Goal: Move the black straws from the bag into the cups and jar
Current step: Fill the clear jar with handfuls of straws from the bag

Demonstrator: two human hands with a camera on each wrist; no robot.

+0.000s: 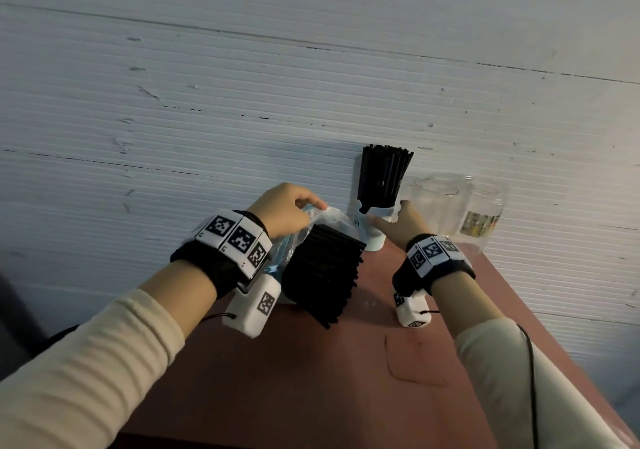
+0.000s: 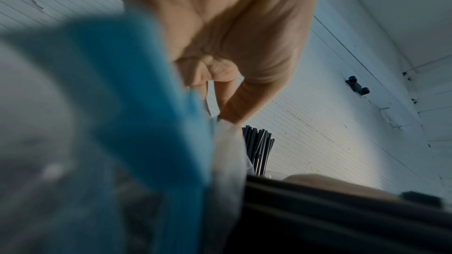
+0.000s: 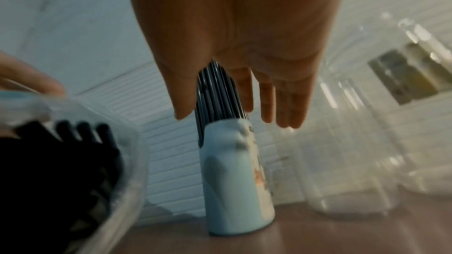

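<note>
My left hand [image 1: 304, 208] pinches the top edge of a clear plastic bag [image 1: 332, 220] with a blue band [image 2: 146, 103]; in the left wrist view the left hand [image 2: 217, 113] holds that edge between thumb and fingers. A thick bundle of black straws [image 1: 322, 272] sticks out of the bag toward me. A white cup [image 1: 375, 237] by the wall holds upright black straws [image 1: 384, 175]. My right hand [image 1: 388, 218] is open, fingers straight, right beside that cup's rim; I cannot tell if it touches. The right wrist view shows the right hand [image 3: 234, 119] before the white cup [image 3: 234, 181].
Two clear plastic cups [image 1: 436, 202] and a clear labelled jar [image 1: 485, 216] stand right of the white cup, against the white ribbed wall. All rest on a reddish-brown table [image 1: 346, 379] whose right edge runs close past the jar.
</note>
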